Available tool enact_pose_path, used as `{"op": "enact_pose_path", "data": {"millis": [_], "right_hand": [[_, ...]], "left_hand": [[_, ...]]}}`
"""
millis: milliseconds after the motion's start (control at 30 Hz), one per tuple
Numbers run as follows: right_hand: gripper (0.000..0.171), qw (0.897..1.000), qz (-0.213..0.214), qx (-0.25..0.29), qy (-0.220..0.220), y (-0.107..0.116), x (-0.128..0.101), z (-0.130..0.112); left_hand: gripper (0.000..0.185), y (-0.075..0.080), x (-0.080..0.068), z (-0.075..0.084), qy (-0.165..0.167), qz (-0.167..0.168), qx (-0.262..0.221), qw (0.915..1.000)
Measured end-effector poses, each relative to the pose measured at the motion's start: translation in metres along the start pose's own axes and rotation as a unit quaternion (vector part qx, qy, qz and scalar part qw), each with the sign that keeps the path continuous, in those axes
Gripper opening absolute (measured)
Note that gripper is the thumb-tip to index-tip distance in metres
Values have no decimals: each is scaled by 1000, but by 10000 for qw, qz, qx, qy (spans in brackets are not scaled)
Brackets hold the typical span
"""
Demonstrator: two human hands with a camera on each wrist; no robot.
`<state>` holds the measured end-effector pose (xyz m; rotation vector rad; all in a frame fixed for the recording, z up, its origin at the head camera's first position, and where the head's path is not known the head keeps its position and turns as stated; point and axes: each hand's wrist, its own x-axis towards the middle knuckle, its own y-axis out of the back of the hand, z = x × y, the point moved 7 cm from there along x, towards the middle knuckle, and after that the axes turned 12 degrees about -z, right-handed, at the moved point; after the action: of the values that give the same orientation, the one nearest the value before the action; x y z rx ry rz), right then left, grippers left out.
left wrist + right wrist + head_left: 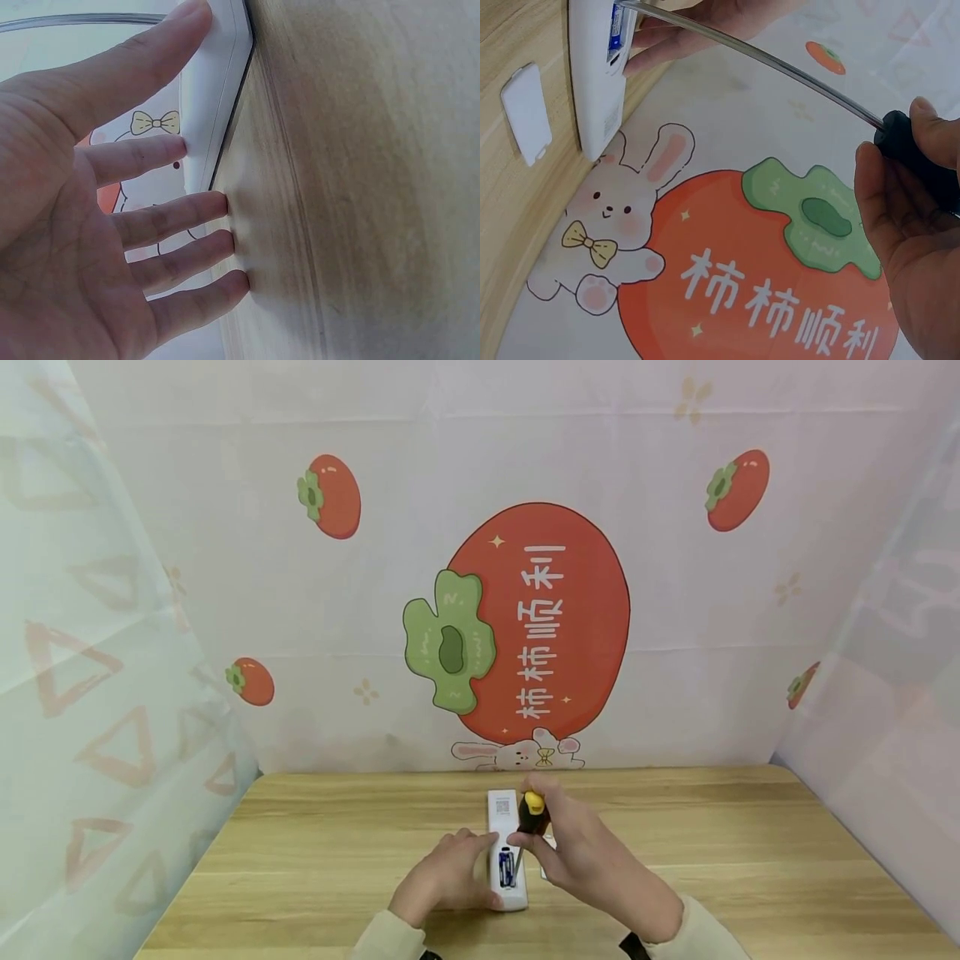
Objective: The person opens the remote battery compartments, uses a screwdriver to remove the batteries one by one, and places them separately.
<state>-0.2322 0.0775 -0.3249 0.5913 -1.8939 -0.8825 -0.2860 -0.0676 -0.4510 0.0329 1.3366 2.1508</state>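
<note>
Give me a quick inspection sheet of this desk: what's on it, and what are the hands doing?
Surface: wooden table, bare grain.
Job's things: white remote lying back up, battery bay open, blue battery inside; screwdriver tip reaching into the bay.
Clutter: loose battery cover lying beside the remote.
Hands: left hand steadies the remote with straight fingers; right hand grips the screwdriver handle.
Cables: nothing seen.
Surroundings: persimmon-and-rabbit backdrop, sheer side curtains.
</note>
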Motion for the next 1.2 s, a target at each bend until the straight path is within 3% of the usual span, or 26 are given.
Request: {"op": "enact_pose_path", "data": {"millis": [233,500,900,1200], "right_hand": [[48,9999,78,-112,31,0,-1,0],[70,9988,369,-242,-215,6,0,3],[60,9976,507,-400,-257,15,4,5],[69,9983,495,-217,-196,15,6,3]], "left_hand": [[85,1,0,0,-8,5,23,10000],[84,2,0,3,-53,18,28,10000],[85,-1,0,0,85,-126,-185,9997],[85,1,-1,-1,47,-68,-198,9998]]}}
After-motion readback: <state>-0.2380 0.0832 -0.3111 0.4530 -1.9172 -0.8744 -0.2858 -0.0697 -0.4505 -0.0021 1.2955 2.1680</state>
